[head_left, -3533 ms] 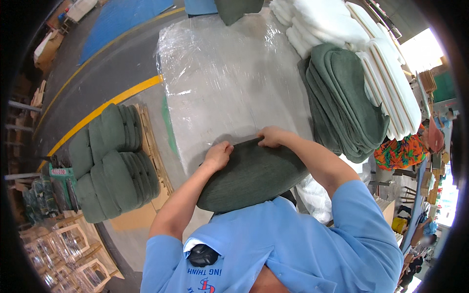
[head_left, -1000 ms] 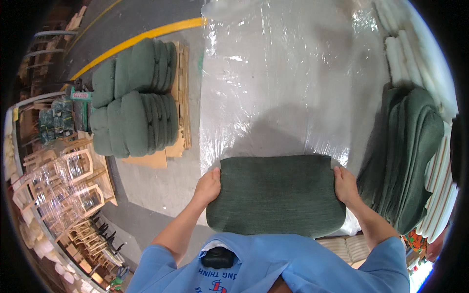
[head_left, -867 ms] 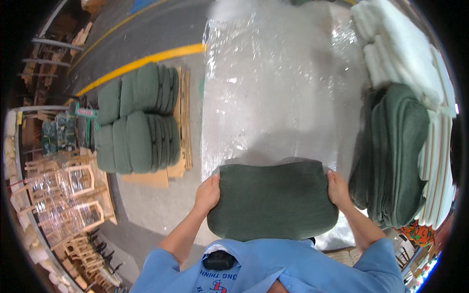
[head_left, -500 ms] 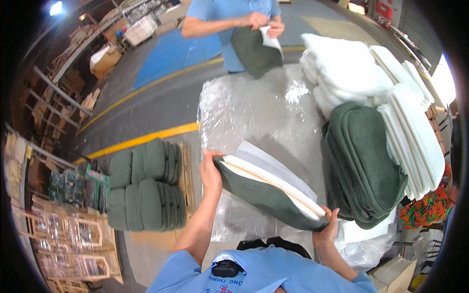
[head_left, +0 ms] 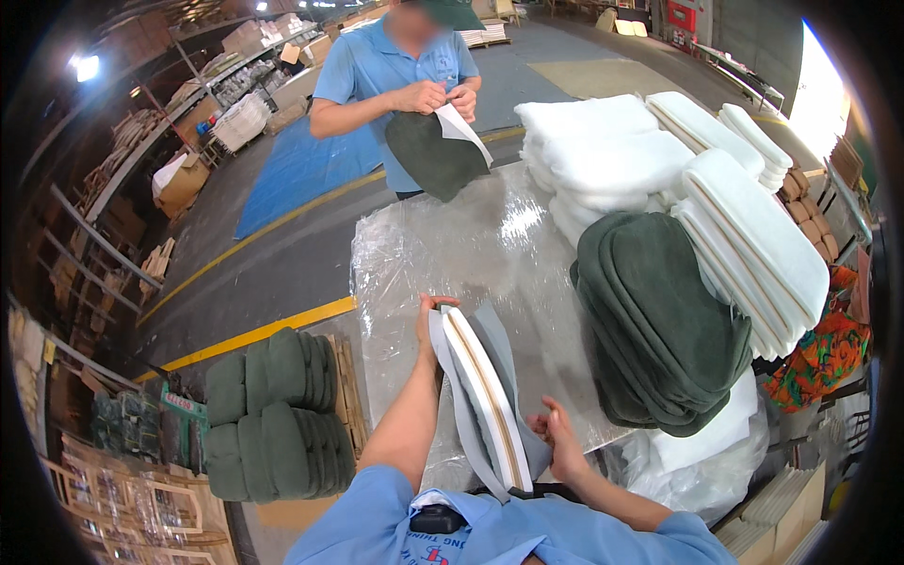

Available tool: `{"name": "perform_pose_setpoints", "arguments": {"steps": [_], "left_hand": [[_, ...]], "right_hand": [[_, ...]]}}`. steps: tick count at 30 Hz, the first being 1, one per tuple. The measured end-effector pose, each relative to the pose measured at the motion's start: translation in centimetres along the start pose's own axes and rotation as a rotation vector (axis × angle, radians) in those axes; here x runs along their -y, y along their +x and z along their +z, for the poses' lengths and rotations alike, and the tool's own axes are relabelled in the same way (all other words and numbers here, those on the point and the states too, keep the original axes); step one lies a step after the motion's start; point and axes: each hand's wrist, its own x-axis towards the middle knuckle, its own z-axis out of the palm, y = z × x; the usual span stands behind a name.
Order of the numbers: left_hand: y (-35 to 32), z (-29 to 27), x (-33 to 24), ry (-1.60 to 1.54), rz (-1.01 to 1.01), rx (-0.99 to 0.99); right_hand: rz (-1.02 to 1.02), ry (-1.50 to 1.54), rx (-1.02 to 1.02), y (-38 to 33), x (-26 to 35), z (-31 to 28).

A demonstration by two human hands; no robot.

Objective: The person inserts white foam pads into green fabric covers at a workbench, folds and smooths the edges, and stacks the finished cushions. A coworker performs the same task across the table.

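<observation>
A dark green fabric cover with a grey inner side (head_left: pixel 492 341) stands on edge in front of me, its opening facing up. Inside it sits a white cushion pad (head_left: pixel 485 391) with a tan layer along its middle. My left hand (head_left: pixel 431 325) is closed on the far end of the cover. Beside the cover's right side, my right hand (head_left: pixel 562 443) has its fingers apart and slightly bent, gripping nothing. Right of it lies a stack of dark green covers (head_left: pixel 659 320). White pads (head_left: pixel 753 240) are piled behind that stack.
The table (head_left: pixel 405 254) is wrapped in clear plastic. Across it, a person (head_left: pixel 395 85) holds another green cover (head_left: pixel 433 155). Finished-looking green cushions (head_left: pixel 273 414) rest on a pallet at left. Plastic bags (head_left: pixel 697 480) lie at lower right, by orange patterned cloth (head_left: pixel 824 348).
The cover and pad have turned from lying crosswise to pointing away from me, opening upward. My right hand has let go of the near end. The view has tilted up.
</observation>
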Motion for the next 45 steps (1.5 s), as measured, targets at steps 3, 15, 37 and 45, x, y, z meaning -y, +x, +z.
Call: {"name": "perform_pose_setpoints", "arguments": {"steps": [3,15,37,45], "left_hand": [[0.1,2.4,0.8,-0.039,-0.048,0.014],[-0.7,1.0,1.6,-0.154,-0.224,-0.047],[7.9,6.3,-6.7,0.663,-0.343,0.662],[7.0,5.7,-5.4,0.588,-0.372,0.715]], "right_hand": [[-0.474,-0.556,-0.004,6.6,4.0,-0.3],[-0.209,-0.809,0.702,27.9,9.6,12.3],[-0.44,-0.429,0.392,27.9,3.1,13.2],[-0.517,-0.458,0.393,27.1,2.6,12.2]]}}
